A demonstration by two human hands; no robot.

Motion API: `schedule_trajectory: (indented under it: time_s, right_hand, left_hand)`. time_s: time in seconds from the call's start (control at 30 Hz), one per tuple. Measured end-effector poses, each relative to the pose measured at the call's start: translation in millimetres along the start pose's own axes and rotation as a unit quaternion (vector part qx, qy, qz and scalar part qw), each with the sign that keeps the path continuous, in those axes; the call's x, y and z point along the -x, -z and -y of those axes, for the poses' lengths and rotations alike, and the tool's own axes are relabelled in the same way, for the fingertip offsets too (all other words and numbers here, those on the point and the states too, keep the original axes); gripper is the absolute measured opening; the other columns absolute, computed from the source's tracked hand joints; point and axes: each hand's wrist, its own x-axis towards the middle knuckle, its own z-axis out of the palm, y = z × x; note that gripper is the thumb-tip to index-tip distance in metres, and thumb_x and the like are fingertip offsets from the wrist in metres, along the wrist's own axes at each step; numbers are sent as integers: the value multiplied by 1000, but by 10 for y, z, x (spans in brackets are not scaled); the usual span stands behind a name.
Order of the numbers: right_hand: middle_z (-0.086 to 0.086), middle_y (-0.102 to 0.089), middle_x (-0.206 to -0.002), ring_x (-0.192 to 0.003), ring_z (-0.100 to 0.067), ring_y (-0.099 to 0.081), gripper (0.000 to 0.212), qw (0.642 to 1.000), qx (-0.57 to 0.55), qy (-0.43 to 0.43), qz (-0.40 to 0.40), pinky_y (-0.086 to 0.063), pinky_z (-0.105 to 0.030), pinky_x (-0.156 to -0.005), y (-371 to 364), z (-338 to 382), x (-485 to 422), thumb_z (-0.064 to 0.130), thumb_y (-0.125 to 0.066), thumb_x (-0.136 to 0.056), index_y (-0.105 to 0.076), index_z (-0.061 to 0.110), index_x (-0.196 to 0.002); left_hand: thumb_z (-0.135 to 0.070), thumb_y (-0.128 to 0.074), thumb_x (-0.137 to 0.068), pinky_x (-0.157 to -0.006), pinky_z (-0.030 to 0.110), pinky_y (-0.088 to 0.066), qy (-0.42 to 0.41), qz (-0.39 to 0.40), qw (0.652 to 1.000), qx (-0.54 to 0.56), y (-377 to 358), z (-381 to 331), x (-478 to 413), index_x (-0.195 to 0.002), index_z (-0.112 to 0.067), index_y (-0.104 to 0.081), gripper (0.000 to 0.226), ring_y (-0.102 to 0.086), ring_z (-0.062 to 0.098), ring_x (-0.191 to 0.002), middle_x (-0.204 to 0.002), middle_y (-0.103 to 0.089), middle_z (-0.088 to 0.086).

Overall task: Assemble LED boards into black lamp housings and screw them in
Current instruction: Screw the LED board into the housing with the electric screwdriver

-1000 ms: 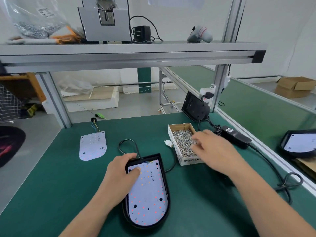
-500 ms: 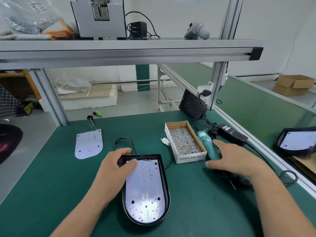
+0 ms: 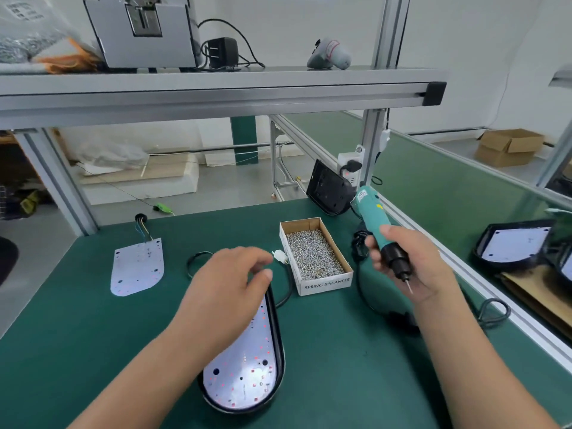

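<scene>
Our right hand (image 3: pixel 411 264) was wrapped round the green screwdriver (image 3: pixel 376 224). Its thin tip pointed down and touched nothing. Our left hand (image 3: pixel 229 280) hung over the far end of the black housing (image 3: pixel 278 335), fingers loosely bent, and we saw nothing in them. The LED board (image 3: pixel 244 366) lay inside the housing on the counter (image 3: pixel 93 351), its long side running away from us. It lay left of the tip and lower, nearer the left hand, so we think the tip had to swing left and down.

Left hand (image 3: pixel 226 289) hides the far end of housing (image 3: pixel 279 345) and board (image 3: pixel 244 370). Right hand (image 3: pixel 414 267) covers the screwdriver (image 3: pixel 370 209) grip. Picture edge cuts another housing (image 3: pixel 479 247).
</scene>
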Motion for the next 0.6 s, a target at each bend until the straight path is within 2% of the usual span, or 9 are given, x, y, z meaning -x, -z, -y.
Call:
schedule_trajectory:
  time_s: [0.13,0.2,0.3,0.43,0.6]
  right_hand:
    - [-12,-68,-86,-65,-19,-62,24,991,-128,-24,22,-56,-27,-53,-192,-69,18,4,-44,-96,-57,0,-116]
    - [-10,-63,-83,-62,-19,-58,23,991,-133,-29,15,-52,-26,-50,-220,-98,20,5,-46,-96,-54,2,-117]
    - [-7,-58,-80,-59,-16,-52,23,994,-109,-32,-4,-46,-24,-45,-218,-122,-3,8,-49,-97,-52,5,-120]
    - [-7,-57,-79,-59,-16,-50,25,994,-104,-22,1,-44,-24,-45,-200,-146,-34,9,-48,-98,-52,6,-122]
    - [-7,-57,-80,-58,-16,-51,27,995,-96,-12,21,-44,-24,-46,-227,-172,-31,9,-50,-96,-54,5,-122]
  left_hand:
    - [-28,-56,-105,-94,42,-53,-53,127,986,-94,-388,-286,-585,-116,-19,-72,21,-66,21,-109,-112,-73,-2]
    - [-24,-54,-106,-91,44,-55,-75,168,972,-147,-610,-369,-854,-110,-13,-69,20,-65,30,-110,-113,-71,4]
    - [-28,-57,-105,-87,42,-53,-82,223,951,-196,-895,-408,-1101,-107,-12,-65,18,-63,33,-113,-116,-68,7]
    - [-38,-65,-101,-79,41,-50,-97,228,943,-220,-1132,-379,-1170,-102,-16,-68,22,-64,33,-105,-109,-68,6]
    - [-19,-70,-95,-85,44,-57,-88,236,956,-152,-1193,-321,-1172,-105,-18,-76,12,-66,34,-102,-105,-74,7]
